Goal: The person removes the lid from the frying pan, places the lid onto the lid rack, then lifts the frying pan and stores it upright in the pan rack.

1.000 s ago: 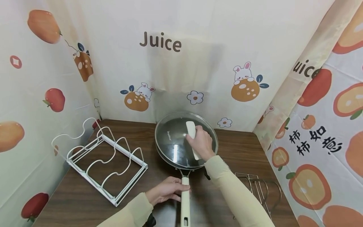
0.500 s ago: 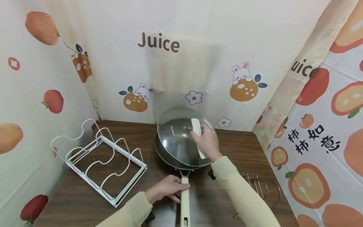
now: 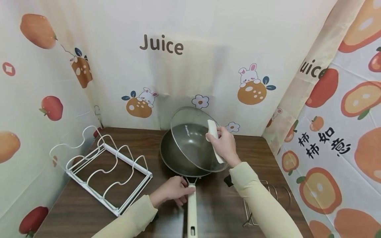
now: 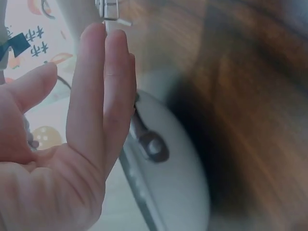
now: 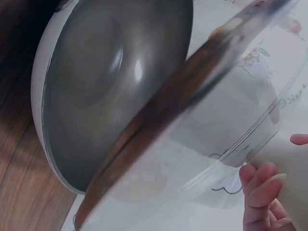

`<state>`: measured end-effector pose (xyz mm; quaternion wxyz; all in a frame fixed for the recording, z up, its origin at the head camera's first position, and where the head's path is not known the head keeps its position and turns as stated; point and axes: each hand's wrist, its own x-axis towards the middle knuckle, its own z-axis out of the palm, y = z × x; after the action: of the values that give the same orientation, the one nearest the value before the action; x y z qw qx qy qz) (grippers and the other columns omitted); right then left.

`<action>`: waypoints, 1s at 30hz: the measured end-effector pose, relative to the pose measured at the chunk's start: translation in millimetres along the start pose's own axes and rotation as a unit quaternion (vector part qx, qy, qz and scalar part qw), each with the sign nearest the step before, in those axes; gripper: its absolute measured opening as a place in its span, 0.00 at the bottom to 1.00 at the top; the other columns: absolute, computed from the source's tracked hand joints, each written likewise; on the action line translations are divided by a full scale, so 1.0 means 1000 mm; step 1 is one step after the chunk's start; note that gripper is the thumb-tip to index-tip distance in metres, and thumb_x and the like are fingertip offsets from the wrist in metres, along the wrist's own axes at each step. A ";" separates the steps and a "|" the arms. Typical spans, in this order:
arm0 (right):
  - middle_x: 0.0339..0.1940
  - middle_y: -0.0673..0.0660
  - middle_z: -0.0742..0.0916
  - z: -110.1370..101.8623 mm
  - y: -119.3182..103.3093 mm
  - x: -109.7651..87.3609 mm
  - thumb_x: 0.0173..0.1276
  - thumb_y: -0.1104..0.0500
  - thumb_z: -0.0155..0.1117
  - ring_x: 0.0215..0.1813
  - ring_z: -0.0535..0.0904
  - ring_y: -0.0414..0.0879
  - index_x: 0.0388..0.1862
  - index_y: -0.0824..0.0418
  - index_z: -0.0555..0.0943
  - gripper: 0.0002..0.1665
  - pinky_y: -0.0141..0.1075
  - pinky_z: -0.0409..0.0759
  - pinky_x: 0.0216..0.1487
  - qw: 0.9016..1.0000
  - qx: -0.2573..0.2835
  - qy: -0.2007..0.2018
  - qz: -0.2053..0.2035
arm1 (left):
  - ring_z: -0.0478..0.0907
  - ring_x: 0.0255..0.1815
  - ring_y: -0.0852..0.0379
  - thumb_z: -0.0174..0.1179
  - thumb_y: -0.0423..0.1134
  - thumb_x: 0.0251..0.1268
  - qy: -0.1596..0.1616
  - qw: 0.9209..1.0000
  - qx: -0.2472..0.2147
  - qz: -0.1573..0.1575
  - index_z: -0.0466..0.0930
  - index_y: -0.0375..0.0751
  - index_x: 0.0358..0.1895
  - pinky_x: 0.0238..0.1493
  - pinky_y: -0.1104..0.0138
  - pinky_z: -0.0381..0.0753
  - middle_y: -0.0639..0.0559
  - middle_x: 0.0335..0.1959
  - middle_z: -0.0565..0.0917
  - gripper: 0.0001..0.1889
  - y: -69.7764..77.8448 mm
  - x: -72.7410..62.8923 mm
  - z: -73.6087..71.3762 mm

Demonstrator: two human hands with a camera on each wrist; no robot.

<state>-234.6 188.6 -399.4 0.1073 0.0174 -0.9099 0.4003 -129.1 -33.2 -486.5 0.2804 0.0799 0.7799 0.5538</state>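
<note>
Head | lid (image 3: pixel 194 145) "Royalstar" | curtain (image 3: pixel 184 76) "Juice" | right fingers (image 5: pixel 263 187) clamp lid handle (image 3: pixel 212 128) | left fingers (image 4: pixel 86 96) straight

- Your head camera looks forward and down from above the table (image 3: pixel 169 221), the farthest back of the three, and takes in the pan (image 3: pixel 171 153), the lid (image 3: pixel 193 142) and the back curtain (image 3: pixel 214 79).
- Your left wrist camera sits close to your left hand (image 3: pixel 172 190), facing along its fingers past the pan's outer wall, the table rolled to the picture's right.
- Your right wrist camera, close by your right hand (image 3: pixel 224 143), faces across the lid into the pan, also rolled sideways.
- Head and right wrist share the pan's inside; head and left wrist share the right-hand curtain (image 3: pixel 343 127).
</note>
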 end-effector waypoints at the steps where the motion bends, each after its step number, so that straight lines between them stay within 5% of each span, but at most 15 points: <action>1: 0.45 0.64 0.90 -0.003 0.000 0.000 0.68 0.44 0.69 0.37 0.86 0.53 0.64 0.65 0.77 0.34 0.35 0.81 0.33 1.000 0.004 -0.002 0.002 | 0.86 0.19 0.51 0.68 0.42 0.67 0.004 1.000 0.009 0.004 0.75 0.23 0.51 0.28 0.51 0.90 0.40 0.26 0.88 0.23 0.002 0.000 -0.001; 5: 0.48 0.66 0.91 -0.011 0.003 0.000 0.69 0.45 0.69 0.40 0.87 0.55 0.63 0.65 0.78 0.32 0.35 0.83 0.35 1.000 0.011 -0.004 0.010 | 0.86 0.17 0.49 0.68 0.45 0.67 0.017 0.998 0.054 0.023 0.76 0.21 0.53 0.29 0.58 0.90 0.37 0.23 0.88 0.26 0.009 -0.001 -0.006; 9: 0.46 0.68 0.90 -0.019 0.005 0.000 0.70 0.45 0.67 0.40 0.87 0.56 0.63 0.67 0.78 0.33 0.37 0.84 0.36 1.000 0.015 -0.004 0.009 | 0.89 0.23 0.43 0.68 0.48 0.67 0.026 0.992 0.115 0.038 0.78 0.22 0.54 0.46 0.59 0.90 0.38 0.24 0.89 0.28 0.018 -0.001 -0.010; 13: 0.44 0.68 0.91 -0.026 0.008 0.002 0.71 0.45 0.65 0.39 0.86 0.53 0.64 0.69 0.77 0.34 0.34 0.83 0.36 1.000 0.025 -0.003 0.016 | 0.88 0.21 0.49 0.68 0.50 0.67 0.038 0.985 0.158 0.054 0.79 0.23 0.54 0.56 0.55 0.86 0.44 0.22 0.89 0.29 0.026 0.002 -0.013; 21: 0.47 0.70 0.90 -0.048 0.008 0.002 0.74 0.47 0.65 0.29 0.82 0.37 0.64 0.69 0.76 0.31 0.30 0.81 0.33 0.995 0.090 -0.018 0.039 | 0.86 0.20 0.53 0.69 0.45 0.67 0.022 0.992 0.107 0.061 0.75 0.20 0.59 0.30 0.65 0.87 0.41 0.24 0.88 0.31 0.038 0.009 -0.012; 30: 0.57 0.72 0.87 -0.074 0.013 -0.001 0.76 0.44 0.63 0.31 0.86 0.35 0.70 0.67 0.72 0.35 0.29 0.84 0.39 0.988 0.133 -0.038 0.065 | 0.88 0.24 0.45 0.70 0.41 0.66 -0.004 0.994 0.079 0.073 0.75 0.22 0.60 0.30 0.58 0.90 0.42 0.28 0.88 0.28 0.060 0.021 -0.001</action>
<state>-222.1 251.6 -360.7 0.0432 -0.0125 -0.8510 0.5232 -158.1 -2.4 -439.2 0.2352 0.1605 0.8121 0.5094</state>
